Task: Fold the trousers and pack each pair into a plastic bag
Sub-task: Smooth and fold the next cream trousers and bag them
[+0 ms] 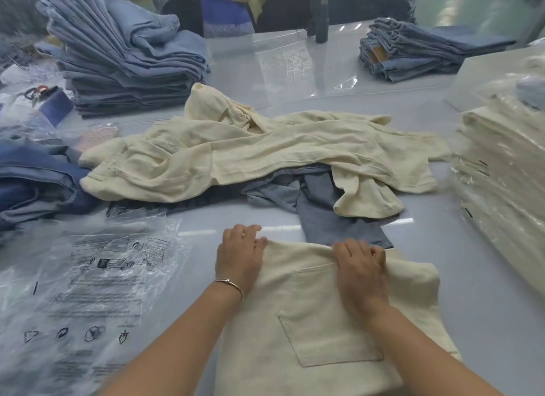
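A folded pair of cream trousers (pixel 309 316) lies on the table in front of me, back pocket facing up. My left hand (pixel 240 255) holds the far left corner of the fold, thumb pinching the edge. My right hand (pixel 361 266) grips the far edge to the right, fingers curled over the cloth. Clear printed plastic bags (pixel 94 280) lie in a loose pile to the left of the trousers.
Unfolded cream trousers (pixel 250 154) sprawl across the middle, over a blue-grey pair (pixel 324 216). Stacks of blue jeans stand at far left (pixel 126 62), near left (pixel 35 183) and far right (pixel 413 50). Bagged cream trousers (pixel 501 171) are piled at right. A person (pixel 227 9) stands across the table.
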### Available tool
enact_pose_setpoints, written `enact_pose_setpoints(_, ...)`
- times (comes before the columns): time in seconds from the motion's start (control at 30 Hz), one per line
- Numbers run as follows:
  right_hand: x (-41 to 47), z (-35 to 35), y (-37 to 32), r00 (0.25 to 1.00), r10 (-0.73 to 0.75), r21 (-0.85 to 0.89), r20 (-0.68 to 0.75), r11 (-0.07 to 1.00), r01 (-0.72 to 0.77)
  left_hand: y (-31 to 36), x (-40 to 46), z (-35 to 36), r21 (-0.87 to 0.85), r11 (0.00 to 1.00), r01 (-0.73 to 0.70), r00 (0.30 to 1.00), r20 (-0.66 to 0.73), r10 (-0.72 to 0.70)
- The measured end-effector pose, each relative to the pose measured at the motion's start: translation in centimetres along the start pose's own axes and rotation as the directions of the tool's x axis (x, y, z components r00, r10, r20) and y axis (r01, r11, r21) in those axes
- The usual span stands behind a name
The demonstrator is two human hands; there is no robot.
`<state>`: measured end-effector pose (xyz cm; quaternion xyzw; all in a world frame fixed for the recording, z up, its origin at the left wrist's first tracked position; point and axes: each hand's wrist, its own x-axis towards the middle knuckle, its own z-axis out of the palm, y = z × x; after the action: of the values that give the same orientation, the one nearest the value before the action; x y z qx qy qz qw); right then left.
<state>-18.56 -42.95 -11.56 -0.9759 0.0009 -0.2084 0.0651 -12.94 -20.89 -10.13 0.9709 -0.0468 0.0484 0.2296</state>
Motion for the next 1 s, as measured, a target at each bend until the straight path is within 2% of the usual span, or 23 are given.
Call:
enact_pose_setpoints(0.07,0.4,-0.1,0.0,0.999,-0.032,0.008,0.022,0.999,0.032,0.4,-2.1,-0.2,0.041,0.996,-0.079,0.967,-0.240,0.087)
enact_pose_setpoints(0.1,0.4,0.0,0.0,0.998,-0.035,0.006,0.054,0.999,0.035,0.5,-3.6,-0.1,0.067,0.987,-0.147,0.952,-0.262,0.160)
enact_pose_setpoints(0.13,0.1,0.2,0.1,0.994,-0.032,0.002,0.104,0.999,0.032,0.4,-5.3,0.5,0.120,0.971,-0.207,0.956,-0.188,0.227)
enact_pose_setpoints(0.17,-0.1,0.5,0.1,0.987,-0.024,0.003,0.158,1.000,0.024,0.1,-7.0,1.1,0.183,0.954,-0.239,0.968,-0.033,0.249)
enact_pose_setpoints(0.23,-0.6,1.0,0.1,0.966,-0.008,0.014,0.259,1.000,0.004,-1.1,-8.9,2.3,0.284,0.930,-0.235,0.955,0.247,0.166)
enact_pose_setpoints(0.27,-0.7,1.0,0.0,0.956,-0.009,0.020,0.294,1.000,0.004,-1.8,-9.1,2.7,0.304,0.929,-0.212,0.945,0.304,0.117)
enact_pose_setpoints(0.37,-0.6,0.9,-0.1,0.938,-0.020,0.008,0.345,1.000,0.018,-2.0,-8.6,2.5,0.302,0.931,-0.204,0.943,0.317,0.103)
enact_pose_setpoints(0.5,-0.8,-0.3,-0.4,0.927,-0.045,0.045,0.373,0.999,0.030,-2.6,-11.1,0.6,0.243,0.961,-0.135,0.968,0.239,0.076)
enact_pose_setpoints(0.57,-2.1,-1.3,-1.1,0.950,-0.175,0.147,0.258,0.979,0.141,-3.6,-14.0,0.2,0.160,0.984,-0.073,0.976,0.216,0.038)
enact_pose_setpoints(0.63,-4.5,-2.2,-2.3,0.928,-0.320,0.221,0.192,0.935,0.277,-4.4,-17.2,0.5,0.132,0.991,-0.030,0.969,0.248,-0.004)
enact_pose_setpoints(0.7,-7.3,-2.6,-3.5,0.862,-0.397,0.207,0.314,0.915,0.346,-5.1,-19.0,0.8,0.143,0.990,-0.010,0.964,0.265,-0.028)
enact_pose_setpoints(0.8,-8.6,-2.4,-4.0,0.810,-0.380,0.175,0.448,0.925,0.337,-5.0,-19.0,0.6,0.118,0.993,-0.001,0.962,0.270,-0.032)
enact_pose_setpoints(0.9,-8.5,-2.5,-4.0,0.836,-0.364,0.148,0.410,0.931,0.333,-4.8,-18.8,0.0,0.005,1.000,-0.019,0.966,0.256,0.017)
enact_pose_setpoints(1.0,-8.7,-2.9,-4.2,0.830,-0.376,0.143,0.411,0.926,0.349,-5.4,-18.5,-1.8,-0.193,0.981,0.032,0.992,0.124,-0.008)
